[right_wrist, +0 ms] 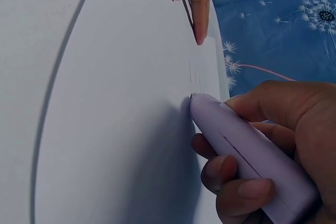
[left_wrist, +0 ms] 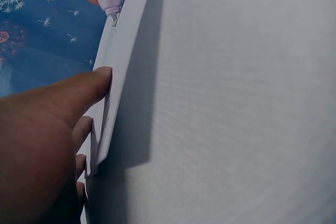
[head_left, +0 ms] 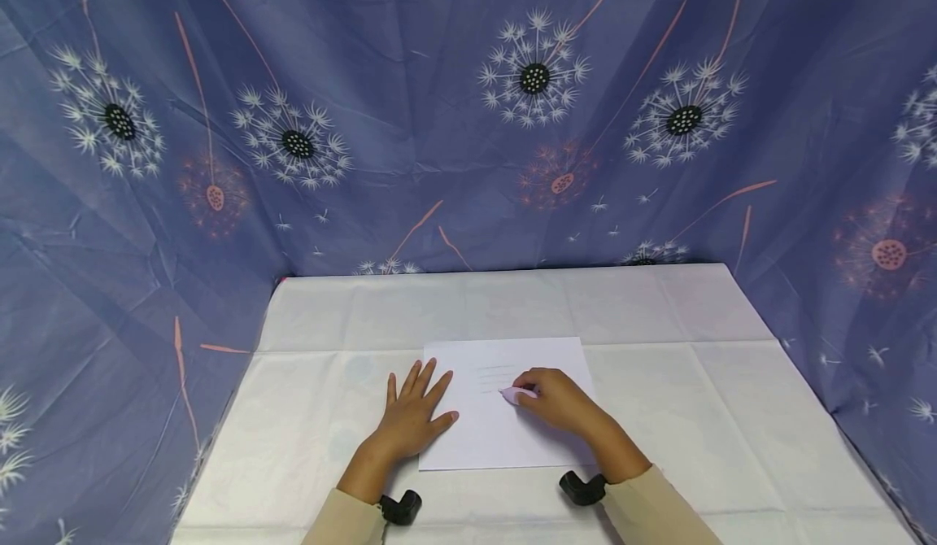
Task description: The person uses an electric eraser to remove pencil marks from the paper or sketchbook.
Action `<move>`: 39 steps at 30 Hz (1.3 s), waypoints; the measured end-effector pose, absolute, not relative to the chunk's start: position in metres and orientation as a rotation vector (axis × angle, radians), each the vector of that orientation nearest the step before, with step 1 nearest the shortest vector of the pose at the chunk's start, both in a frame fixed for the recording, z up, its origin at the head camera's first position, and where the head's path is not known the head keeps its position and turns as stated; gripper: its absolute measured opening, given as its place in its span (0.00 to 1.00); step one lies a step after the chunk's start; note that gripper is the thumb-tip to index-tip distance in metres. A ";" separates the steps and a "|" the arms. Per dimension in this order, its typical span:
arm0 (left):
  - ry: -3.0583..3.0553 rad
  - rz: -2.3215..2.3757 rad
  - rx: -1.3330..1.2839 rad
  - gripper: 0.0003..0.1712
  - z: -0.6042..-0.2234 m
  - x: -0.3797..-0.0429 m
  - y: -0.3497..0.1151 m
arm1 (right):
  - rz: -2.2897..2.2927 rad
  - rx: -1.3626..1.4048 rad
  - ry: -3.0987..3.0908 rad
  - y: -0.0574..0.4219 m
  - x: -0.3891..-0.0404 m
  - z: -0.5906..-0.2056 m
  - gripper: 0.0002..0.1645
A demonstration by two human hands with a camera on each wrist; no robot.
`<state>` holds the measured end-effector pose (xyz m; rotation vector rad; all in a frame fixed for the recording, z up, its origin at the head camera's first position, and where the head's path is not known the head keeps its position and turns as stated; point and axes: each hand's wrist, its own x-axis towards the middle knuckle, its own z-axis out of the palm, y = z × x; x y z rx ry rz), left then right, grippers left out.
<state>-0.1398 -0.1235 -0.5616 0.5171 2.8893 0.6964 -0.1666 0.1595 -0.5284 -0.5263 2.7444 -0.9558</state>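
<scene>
A sheet of white paper (head_left: 476, 439) lies on the table, with several faint, roughly parallel lines (head_left: 498, 370) near its middle. My left hand (head_left: 411, 419) rests flat on the paper's left part, fingers spread. In the left wrist view its thumb (left_wrist: 100, 80) presses near the sheet's edge. My right hand (head_left: 560, 403) grips a thick lavender correction tape pen (right_wrist: 252, 156) between thumb and curled fingers. The pen's small pale tip (left_wrist: 113, 20) points left and meets the paper beside the lines. A thin dark slit runs along its body.
A white cloth (head_left: 659, 309) with fold creases covers the table. Blue dandelion-print curtains (head_left: 410, 106) hang behind and at both sides. A black wrist mount (head_left: 401, 507) sits at the left wrist, another black mount (head_left: 582, 488) at the right.
</scene>
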 end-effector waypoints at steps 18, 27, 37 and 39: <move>2.885 0.683 0.522 0.40 -0.565 -0.141 -0.125 | -0.932 -0.558 2.748 0.150 -0.167 -0.529 0.06; 2.873 0.702 0.526 0.40 -0.563 -0.142 -0.125 | -0.942 -0.575 2.760 0.151 -0.167 -0.530 0.07; 2.870 0.698 0.523 0.40 -0.563 -0.142 -0.126 | -0.970 -0.585 2.747 0.152 -0.167 -0.530 0.07; 2.870 0.692 0.522 0.40 -0.564 -0.142 -0.125 | -0.967 -0.588 2.748 0.152 -0.167 -0.530 0.07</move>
